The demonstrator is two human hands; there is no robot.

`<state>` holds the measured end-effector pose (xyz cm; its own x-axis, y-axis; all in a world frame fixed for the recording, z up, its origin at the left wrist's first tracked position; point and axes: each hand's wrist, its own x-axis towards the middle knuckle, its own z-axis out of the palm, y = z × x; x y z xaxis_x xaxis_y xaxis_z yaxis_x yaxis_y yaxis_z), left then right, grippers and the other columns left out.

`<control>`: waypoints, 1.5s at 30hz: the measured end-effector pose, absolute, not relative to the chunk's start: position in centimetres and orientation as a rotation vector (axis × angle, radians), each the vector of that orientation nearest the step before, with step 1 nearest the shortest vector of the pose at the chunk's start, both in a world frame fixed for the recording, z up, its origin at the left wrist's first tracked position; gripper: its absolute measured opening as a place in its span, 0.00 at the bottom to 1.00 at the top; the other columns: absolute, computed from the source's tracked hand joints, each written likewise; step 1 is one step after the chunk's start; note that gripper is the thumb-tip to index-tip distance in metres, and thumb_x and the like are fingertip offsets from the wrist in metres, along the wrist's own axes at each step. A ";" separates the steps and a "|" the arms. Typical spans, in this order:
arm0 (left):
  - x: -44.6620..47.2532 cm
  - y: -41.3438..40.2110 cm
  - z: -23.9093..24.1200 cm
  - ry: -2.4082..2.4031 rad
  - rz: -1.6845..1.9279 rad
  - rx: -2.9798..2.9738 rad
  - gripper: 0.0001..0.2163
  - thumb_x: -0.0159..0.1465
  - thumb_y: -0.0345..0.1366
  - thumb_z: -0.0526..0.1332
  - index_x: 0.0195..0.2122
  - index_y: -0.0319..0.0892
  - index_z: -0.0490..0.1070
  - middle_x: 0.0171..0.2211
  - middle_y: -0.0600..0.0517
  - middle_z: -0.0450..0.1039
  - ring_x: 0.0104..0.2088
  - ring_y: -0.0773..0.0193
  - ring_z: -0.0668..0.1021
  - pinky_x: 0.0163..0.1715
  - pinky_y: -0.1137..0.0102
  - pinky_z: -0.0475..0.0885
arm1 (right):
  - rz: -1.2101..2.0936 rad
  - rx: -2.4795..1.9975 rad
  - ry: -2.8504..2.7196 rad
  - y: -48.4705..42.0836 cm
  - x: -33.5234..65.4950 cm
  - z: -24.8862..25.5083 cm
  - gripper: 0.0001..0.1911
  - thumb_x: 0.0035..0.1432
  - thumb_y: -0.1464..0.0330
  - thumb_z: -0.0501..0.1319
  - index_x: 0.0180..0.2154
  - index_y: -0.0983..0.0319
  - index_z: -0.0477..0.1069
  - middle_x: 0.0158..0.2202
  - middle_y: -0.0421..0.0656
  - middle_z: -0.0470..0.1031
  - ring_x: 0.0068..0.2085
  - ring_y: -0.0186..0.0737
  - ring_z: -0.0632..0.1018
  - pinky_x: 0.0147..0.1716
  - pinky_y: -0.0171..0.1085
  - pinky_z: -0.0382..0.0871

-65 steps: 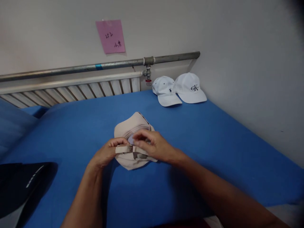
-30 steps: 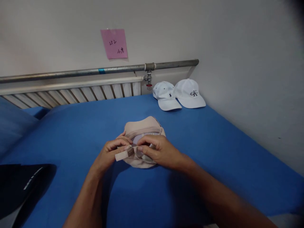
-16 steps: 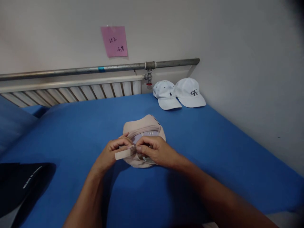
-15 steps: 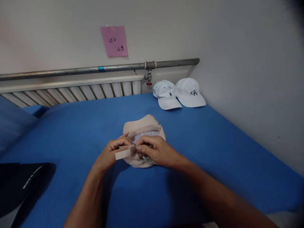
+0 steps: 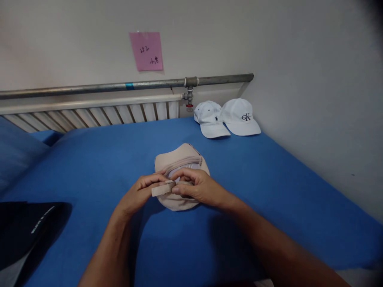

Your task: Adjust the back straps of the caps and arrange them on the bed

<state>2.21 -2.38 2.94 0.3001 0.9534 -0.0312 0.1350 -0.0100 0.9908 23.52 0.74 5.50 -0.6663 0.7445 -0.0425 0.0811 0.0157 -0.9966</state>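
Observation:
A pale beige-pink baseball cap (image 5: 175, 156) lies on the blue surface with its inside showing and its brim pointing away from me. Its adjuster strap (image 5: 161, 190) sticks out to the left, over the near rim of the cap. My left hand (image 5: 140, 193) is closed on the left part of the strap, the fingers bent behind it. From the other side, my right hand (image 5: 199, 187) pinches the strap between thumb and fingers, close to the left fingertips. The fingers partly cover the place where the strap parts meet.
Two white caps, one with a small rider logo (image 5: 208, 115) and one lettered (image 5: 237, 113), stand at the back right. A dark cap (image 5: 25, 229) lies at the left edge. Behind the blue bed (image 5: 113, 151) are a radiator (image 5: 119, 115) and a metal pipe (image 5: 161, 83).
The strap's free end has shifted slightly right and up, and less of it shows past my left fingers. My right hand has moved a little. The cap stays nearly in place.

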 end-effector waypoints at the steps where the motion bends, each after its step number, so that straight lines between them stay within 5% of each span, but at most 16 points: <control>1: 1.9 -2.4 2.9 1.045 0.895 1.425 0.10 0.60 0.44 0.62 0.34 0.46 0.79 0.40 0.49 0.79 0.58 0.53 0.67 0.60 0.61 0.52 | 1.729 -0.855 -1.767 0.8 23.5 5.5 0.13 0.51 0.65 0.66 0.39 0.61 0.72 0.22 0.32 0.61 0.22 0.27 0.62 0.23 0.30 0.56; 6: 1.3 -2.5 2.9 0.901 0.864 1.479 0.24 0.60 0.58 0.54 0.39 0.43 0.78 0.41 0.47 0.77 0.49 0.50 0.72 0.53 0.61 0.61 | 1.690 -0.892 -1.819 0.8 23.5 5.4 0.10 0.52 0.65 0.66 0.37 0.60 0.73 0.21 0.32 0.61 0.24 0.28 0.63 0.24 0.30 0.57; 11: 2.2 -2.8 3.9 1.077 0.778 1.538 0.11 0.59 0.45 0.63 0.33 0.41 0.75 0.34 0.51 0.73 0.35 0.62 0.72 0.36 0.71 0.64 | 1.579 -0.865 -1.962 0.7 23.6 5.4 0.07 0.56 0.65 0.63 0.37 0.61 0.73 0.27 0.35 0.68 0.29 0.31 0.68 0.29 0.31 0.60; 14: 2.6 -3.0 4.3 1.103 0.792 1.582 0.12 0.63 0.43 0.59 0.31 0.40 0.75 0.34 0.51 0.72 0.37 0.63 0.72 0.37 0.71 0.64 | 1.535 -0.851 -2.028 0.8 23.7 5.3 0.07 0.58 0.64 0.61 0.34 0.61 0.72 0.28 0.36 0.68 0.30 0.31 0.68 0.30 0.31 0.60; 20: 2.6 -3.3 4.3 1.130 0.913 1.421 0.12 0.60 0.41 0.64 0.43 0.44 0.71 0.35 0.53 0.73 0.36 0.65 0.74 0.37 0.71 0.67 | 1.580 -0.894 -1.978 0.9 23.6 5.1 0.09 0.58 0.62 0.61 0.32 0.62 0.68 0.24 0.35 0.63 0.27 0.30 0.63 0.26 0.31 0.56; 45: 2.2 -3.6 4.4 1.243 0.772 1.518 0.11 0.61 0.44 0.63 0.31 0.41 0.67 0.29 0.55 0.65 0.31 0.67 0.66 0.32 0.70 0.61 | 1.203 -0.905 -2.143 0.4 22.9 3.6 0.08 0.59 0.64 0.59 0.32 0.63 0.69 0.25 0.36 0.67 0.27 0.30 0.68 0.27 0.31 0.57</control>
<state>2.16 -3.61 4.37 0.2717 0.9563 -0.1079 0.3278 0.0134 0.9446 22.94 0.44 3.56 -0.6434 0.7572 0.1120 0.2983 0.3828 -0.8743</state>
